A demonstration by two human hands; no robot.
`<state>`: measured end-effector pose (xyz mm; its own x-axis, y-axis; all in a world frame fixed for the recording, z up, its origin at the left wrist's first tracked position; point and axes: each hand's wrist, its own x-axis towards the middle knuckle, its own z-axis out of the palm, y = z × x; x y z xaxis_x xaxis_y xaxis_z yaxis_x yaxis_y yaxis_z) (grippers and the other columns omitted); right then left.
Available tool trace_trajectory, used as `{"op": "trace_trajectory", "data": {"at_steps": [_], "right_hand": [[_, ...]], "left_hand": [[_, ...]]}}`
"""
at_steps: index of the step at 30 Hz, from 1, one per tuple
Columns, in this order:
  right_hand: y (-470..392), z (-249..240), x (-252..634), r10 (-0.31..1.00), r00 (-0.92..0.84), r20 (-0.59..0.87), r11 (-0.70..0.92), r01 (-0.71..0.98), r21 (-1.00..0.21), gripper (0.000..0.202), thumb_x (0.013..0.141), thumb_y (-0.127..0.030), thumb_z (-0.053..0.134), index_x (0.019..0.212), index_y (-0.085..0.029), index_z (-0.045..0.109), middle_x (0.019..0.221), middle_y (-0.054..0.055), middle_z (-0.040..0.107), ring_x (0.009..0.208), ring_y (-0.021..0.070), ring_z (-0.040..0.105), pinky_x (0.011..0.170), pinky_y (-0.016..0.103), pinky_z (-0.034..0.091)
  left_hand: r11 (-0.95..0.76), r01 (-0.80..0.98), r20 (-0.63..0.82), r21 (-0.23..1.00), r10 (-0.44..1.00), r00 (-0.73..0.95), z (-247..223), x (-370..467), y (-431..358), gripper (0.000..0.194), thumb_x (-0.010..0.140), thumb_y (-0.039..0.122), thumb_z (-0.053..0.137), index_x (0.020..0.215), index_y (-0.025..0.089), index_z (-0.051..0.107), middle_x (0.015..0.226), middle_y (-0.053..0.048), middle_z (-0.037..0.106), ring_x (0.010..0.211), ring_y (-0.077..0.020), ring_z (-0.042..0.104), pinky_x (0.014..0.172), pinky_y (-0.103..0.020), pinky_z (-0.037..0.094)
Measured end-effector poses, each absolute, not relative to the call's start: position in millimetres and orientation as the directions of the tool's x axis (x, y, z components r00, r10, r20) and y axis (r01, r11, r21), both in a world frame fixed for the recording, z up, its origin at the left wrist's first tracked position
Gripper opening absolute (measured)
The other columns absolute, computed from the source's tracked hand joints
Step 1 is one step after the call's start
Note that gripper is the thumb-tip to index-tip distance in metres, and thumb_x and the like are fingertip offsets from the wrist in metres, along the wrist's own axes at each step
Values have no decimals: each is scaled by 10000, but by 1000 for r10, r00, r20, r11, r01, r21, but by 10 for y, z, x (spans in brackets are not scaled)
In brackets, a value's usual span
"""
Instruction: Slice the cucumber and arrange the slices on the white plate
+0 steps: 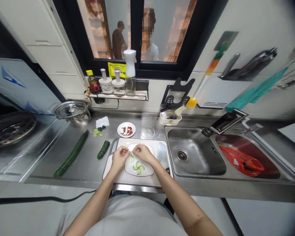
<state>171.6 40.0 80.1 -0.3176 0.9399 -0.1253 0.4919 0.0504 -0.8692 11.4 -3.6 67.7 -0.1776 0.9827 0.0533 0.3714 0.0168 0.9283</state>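
Note:
My left hand (120, 156) and my right hand (143, 152) meet over the upper part of a white plate (149, 168), fingertips pinched close together. Whatever they pinch is too small to make out. Just below the fingertips is a thin green cucumber slice (132, 158). Lower on the plate, several cucumber slices (138, 167) form a pinwheel. The plate rests on a cutting board (120, 180), with a knife (163, 155) lying along its right side. Left of the board are a short cucumber piece (103, 150) and a long whole cucumber (72, 153).
Behind the board stands a small white dish of red pieces (126, 130). Cucumber scraps (97, 132) lie near a white paper (102, 122). A lidded steel pot (72, 113) is back left. To the right are a sink (196, 150) and a red plastic bag (243, 162) in the second basin.

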Motion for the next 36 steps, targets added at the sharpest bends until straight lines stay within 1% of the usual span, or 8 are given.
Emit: {"op": "trace_trajectory", "data": {"at_steps": [3,6,12,18,25,29,34,36], "right_hand": [[366,707,1710,933,-325,-152,73,588,-806,70,750,-203,609,732,-159,660,660,-6,638,621,104,539,598,195,368],[340,618,1681,936,-298,-186,61,659,-750,77,777,-201,601,779,-155,664,705,7,658,639,105,552,597,191,359],[335,536,1599,928,-293,-232,142,850,-507,144,859,-189,510,867,-167,651,853,45,694,769,126,597,627,203,336],[325,532,1532,929,-278,-246,160,898,-409,195,890,-183,459,893,-173,654,893,84,692,817,168,601,650,244,328],[330,528,1499,921,-291,-258,195,919,-341,220,893,-138,438,918,-166,655,929,100,686,855,184,603,665,256,341],[336,517,1495,919,-300,-257,211,923,-322,214,896,-145,445,949,-166,651,948,104,678,880,193,594,681,263,354],[333,498,1504,923,-296,-247,217,928,-303,183,899,-201,482,970,-170,647,1025,115,652,956,206,563,721,272,368],[332,493,1508,925,-290,-247,212,931,-298,170,899,-225,498,969,-172,643,1028,113,646,973,213,552,728,276,371]], "left_hand": [[105,484,-25,869,986,-167,527,97,-47,148,735,298,612,825,186,649,718,3,652,686,-143,590,649,-235,422],[139,592,-67,794,988,-142,414,102,-55,127,751,272,592,821,198,668,718,7,667,695,-142,598,664,-233,404],[111,789,-53,604,994,-99,354,137,-48,134,797,259,561,834,222,684,787,-3,697,786,-166,598,704,-252,359],[64,888,-59,456,997,-41,389,176,-32,163,828,249,526,839,212,684,857,-33,705,882,-204,586,796,-302,337],[19,925,-58,380,998,4,391,181,-24,195,855,253,493,854,198,681,863,-54,689,901,-215,568,812,-326,316],[6,929,-55,371,998,16,376,168,-16,191,853,259,504,875,204,685,881,-56,672,919,-218,551,825,-332,314],[-40,927,36,373,999,28,360,156,-55,209,872,272,496,929,213,688,948,-68,641,959,-226,519,850,-344,315],[-90,927,64,364,995,71,361,158,-90,224,884,260,481,957,221,690,964,-70,633,961,-225,507,850,-347,313]]}}
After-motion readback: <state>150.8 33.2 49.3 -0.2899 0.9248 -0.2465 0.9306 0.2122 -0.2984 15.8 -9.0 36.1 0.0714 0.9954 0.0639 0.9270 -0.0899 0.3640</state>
